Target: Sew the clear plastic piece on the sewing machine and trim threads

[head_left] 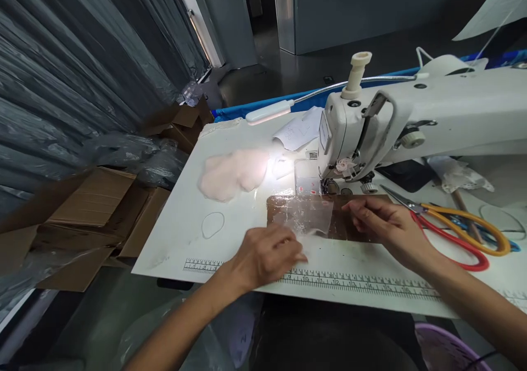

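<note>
A thin see-through plastic piece (307, 214) lies on a brown patch (349, 225) of the white sewing table (230, 239), just in front of the sewing machine's (411, 124) needle area. My left hand (267, 256) rests on the near left edge of the plastic, fingers curled down onto it. My right hand (387, 225) pinches its right edge with fingertips. A pile of pale pink fabric pieces (233, 173) sits to the left under the lamp light.
Scissors with red and yellow handles (457, 231) lie right of my right hand. A gooseneck lamp (269, 112) hangs over the table. Open cardboard boxes (94, 217) and plastic sheeting stand left of the table. A printed ruler (349, 283) runs along the front edge.
</note>
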`<state>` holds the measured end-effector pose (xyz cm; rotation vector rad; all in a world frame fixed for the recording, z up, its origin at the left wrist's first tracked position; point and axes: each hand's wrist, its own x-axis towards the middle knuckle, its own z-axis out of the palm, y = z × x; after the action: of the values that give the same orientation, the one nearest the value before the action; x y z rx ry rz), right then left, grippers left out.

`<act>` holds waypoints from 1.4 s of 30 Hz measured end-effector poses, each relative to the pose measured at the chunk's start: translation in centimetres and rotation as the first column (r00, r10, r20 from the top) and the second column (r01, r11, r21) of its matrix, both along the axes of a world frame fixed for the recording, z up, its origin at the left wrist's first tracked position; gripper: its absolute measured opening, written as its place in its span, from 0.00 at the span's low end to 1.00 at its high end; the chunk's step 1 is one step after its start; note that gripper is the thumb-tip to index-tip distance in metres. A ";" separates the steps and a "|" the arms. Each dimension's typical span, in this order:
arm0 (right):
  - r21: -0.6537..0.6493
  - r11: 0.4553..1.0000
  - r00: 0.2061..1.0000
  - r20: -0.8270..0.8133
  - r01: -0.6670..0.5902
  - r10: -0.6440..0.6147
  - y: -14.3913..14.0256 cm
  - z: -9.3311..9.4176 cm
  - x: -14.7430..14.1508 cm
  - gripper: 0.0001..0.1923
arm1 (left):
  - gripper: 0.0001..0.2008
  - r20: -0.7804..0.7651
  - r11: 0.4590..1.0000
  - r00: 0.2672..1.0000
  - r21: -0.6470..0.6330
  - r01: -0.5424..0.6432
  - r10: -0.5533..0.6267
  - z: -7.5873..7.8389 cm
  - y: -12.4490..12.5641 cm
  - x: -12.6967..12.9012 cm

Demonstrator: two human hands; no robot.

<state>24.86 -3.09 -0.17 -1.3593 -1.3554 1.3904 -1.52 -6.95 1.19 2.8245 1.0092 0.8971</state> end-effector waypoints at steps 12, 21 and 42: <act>0.011 0.996 0.995 0.031 -0.090 0.090 -0.5 1.3 0.6 0.23 | 0.19 -0.093 0.922 0.986 -0.350 -0.165 0.141 0.0 4.9 4.0; 0.085 0.935 0.851 0.449 -0.345 0.273 0.5 1.0 -0.7 0.29 | 0.08 -0.007 0.853 0.992 -0.511 -0.109 0.123 0.0 5.7 3.5; -0.001 0.999 0.958 -0.281 -0.050 0.048 -0.3 0.8 -3.3 0.16 | 0.20 0.012 0.968 0.998 -0.244 0.060 -0.059 -2.4 5.3 3.5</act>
<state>21.60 -3.36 0.66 -1.0893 -1.2011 1.5577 1.99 -1.65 -1.18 2.6308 0.9548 0.7176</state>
